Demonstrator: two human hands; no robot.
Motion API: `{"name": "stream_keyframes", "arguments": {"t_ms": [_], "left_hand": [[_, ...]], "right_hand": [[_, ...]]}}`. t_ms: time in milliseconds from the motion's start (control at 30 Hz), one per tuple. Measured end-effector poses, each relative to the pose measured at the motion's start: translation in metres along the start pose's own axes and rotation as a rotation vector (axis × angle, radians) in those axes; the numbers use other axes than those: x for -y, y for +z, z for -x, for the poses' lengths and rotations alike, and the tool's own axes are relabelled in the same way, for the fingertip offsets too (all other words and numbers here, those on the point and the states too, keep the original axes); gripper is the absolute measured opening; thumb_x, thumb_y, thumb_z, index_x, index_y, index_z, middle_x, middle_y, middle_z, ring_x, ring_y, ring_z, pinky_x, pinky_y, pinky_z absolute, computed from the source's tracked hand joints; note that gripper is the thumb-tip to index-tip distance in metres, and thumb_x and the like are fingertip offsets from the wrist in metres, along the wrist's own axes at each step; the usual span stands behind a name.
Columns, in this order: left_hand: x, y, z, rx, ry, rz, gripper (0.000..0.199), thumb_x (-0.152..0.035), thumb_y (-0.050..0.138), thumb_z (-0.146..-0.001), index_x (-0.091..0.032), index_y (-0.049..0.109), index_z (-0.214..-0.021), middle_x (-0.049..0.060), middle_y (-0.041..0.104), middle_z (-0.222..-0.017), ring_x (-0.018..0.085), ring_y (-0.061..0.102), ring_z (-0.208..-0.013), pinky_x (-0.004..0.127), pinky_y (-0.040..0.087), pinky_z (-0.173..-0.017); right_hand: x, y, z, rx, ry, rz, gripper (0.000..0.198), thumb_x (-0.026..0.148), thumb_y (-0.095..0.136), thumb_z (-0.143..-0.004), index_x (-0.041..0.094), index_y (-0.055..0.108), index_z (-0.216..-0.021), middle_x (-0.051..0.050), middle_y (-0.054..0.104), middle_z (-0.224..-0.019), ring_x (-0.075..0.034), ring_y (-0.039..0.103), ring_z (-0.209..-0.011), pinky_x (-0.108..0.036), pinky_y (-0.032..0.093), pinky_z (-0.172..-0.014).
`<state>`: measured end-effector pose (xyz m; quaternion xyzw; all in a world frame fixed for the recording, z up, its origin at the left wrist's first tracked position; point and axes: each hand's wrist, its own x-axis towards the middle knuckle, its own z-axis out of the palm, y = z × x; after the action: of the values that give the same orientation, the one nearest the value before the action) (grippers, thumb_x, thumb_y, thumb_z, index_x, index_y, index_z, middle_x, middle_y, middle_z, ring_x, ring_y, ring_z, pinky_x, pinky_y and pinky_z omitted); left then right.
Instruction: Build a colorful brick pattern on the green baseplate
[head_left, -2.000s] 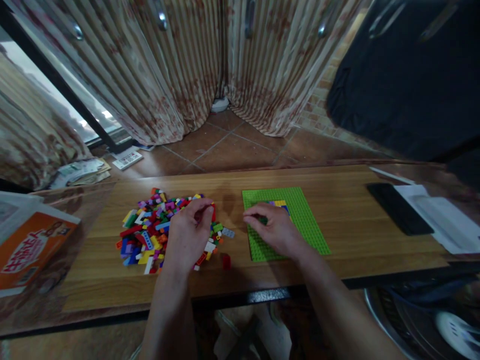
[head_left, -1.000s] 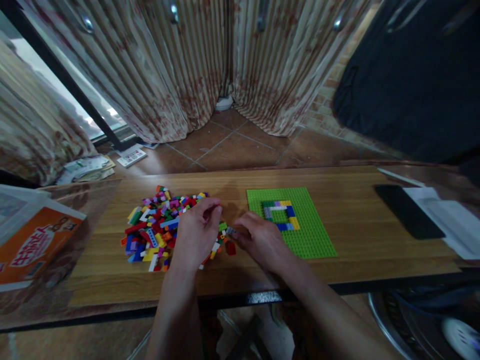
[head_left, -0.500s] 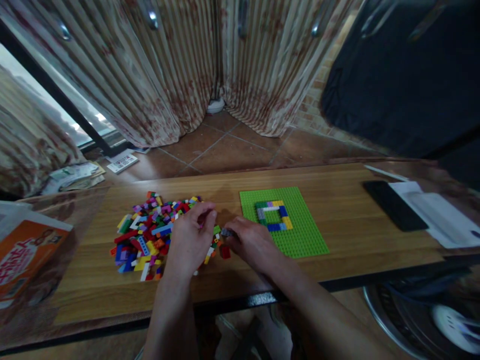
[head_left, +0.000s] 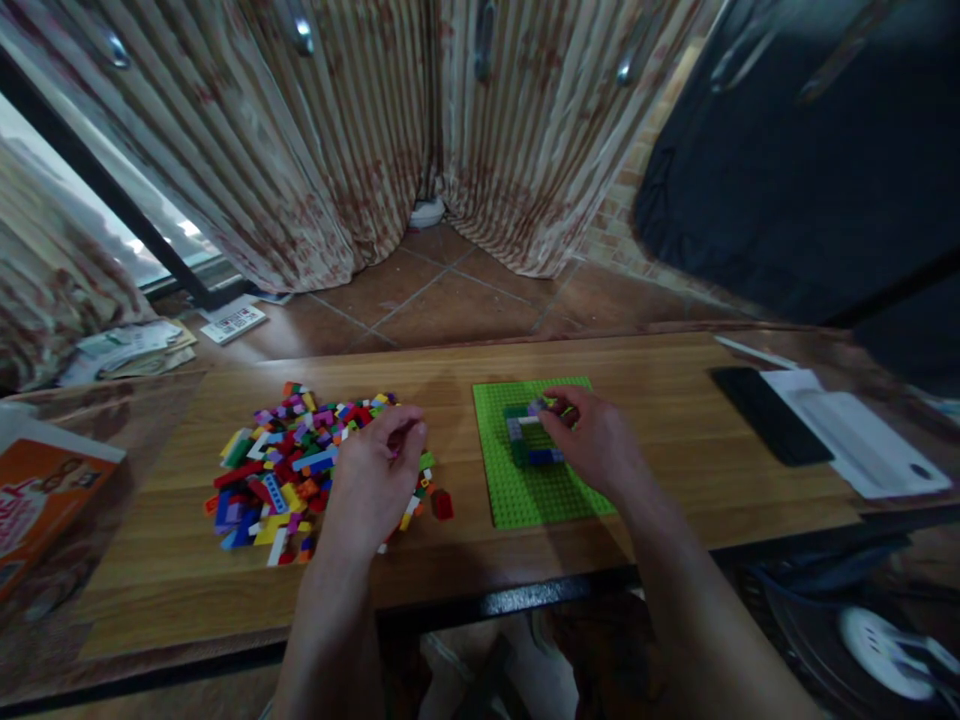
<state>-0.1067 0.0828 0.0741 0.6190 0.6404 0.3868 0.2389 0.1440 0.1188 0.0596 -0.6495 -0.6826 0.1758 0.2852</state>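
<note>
Brick ring: a small frame of grey, blue and green toy bricks stands on the green baseplate, at the middle of the wooden table.
Right hand: the right hand rests over the right part of the ring, fingertips pinched at its far edge on what looks like a small piece; the piece itself is too small to name.
Left hand: the left hand lies on the right edge of the loose brick pile, thumb and fingers curled together; whether they grip a brick cannot be told.
Stray piece: a red brick sits apart, between pile and baseplate.
Far right: a black phone beside white papers.
Near left: an orange box.
Step in hand: seemingly, seating a brick on the ring's far side.
Next move: likely needs the piece lined up over the studs and pressed straight down.
</note>
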Motion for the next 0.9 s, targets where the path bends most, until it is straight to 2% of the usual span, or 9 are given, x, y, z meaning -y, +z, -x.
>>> {"name": "stream_keyframes", "arguments": {"t_ms": [133,267,367,567,900], "left_hand": [[0.001,0.002,0.0,0.007,-0.007,0.012,0.024,-0.033,0.055,-0.086,-0.018,0.07,-0.097,0.004,0.075,-0.086,0.018,0.068,-0.076,0.028,0.054,-0.07],[0.0,0.003,0.001,0.016,-0.008,0.005,0.025,-0.033,0.054,-0.086,-0.018,0.07,-0.097,0.004,0.076,-0.087,0.018,0.068,-0.076,0.027,0.054,-0.07],[-0.002,0.003,0.001,0.019,-0.008,0.004,0.024,-0.032,0.054,-0.086,-0.018,0.07,-0.097,0.004,0.075,-0.085,0.017,0.068,-0.075,0.027,0.054,-0.069],[-0.001,0.003,0.001,0.004,0.007,0.028,0.023,-0.033,0.055,-0.085,-0.019,0.07,-0.095,0.003,0.075,-0.083,0.017,0.068,-0.073,0.028,0.054,-0.068],[0.001,0.003,0.002,0.008,0.021,-0.021,0.025,-0.034,0.053,-0.087,-0.019,0.07,-0.098,0.004,0.075,-0.084,0.018,0.068,-0.075,0.029,0.053,-0.069]], "right_hand": [[-0.011,-0.01,0.001,-0.005,0.042,0.076,0.027,0.033,0.057,-0.084,0.018,0.069,-0.103,-0.004,0.069,-0.079,-0.015,0.058,-0.062,-0.028,0.044,-0.061],[-0.009,-0.01,0.005,0.077,0.024,0.135,0.027,0.031,0.055,-0.084,0.019,0.07,-0.102,-0.003,0.068,-0.076,-0.015,0.058,-0.062,-0.027,0.042,-0.06],[-0.004,-0.008,0.008,0.125,0.012,0.206,0.028,0.029,0.056,-0.084,0.019,0.071,-0.105,-0.004,0.069,-0.078,-0.015,0.058,-0.064,-0.028,0.042,-0.062],[-0.001,-0.002,0.009,0.138,0.031,0.278,0.028,0.028,0.057,-0.084,0.02,0.071,-0.108,-0.005,0.071,-0.084,-0.018,0.062,-0.071,-0.029,0.043,-0.065],[0.007,0.0,0.011,0.103,0.105,0.415,0.028,0.027,0.057,-0.083,0.021,0.071,-0.106,-0.008,0.072,-0.089,-0.021,0.064,-0.075,-0.03,0.04,-0.062]]}}
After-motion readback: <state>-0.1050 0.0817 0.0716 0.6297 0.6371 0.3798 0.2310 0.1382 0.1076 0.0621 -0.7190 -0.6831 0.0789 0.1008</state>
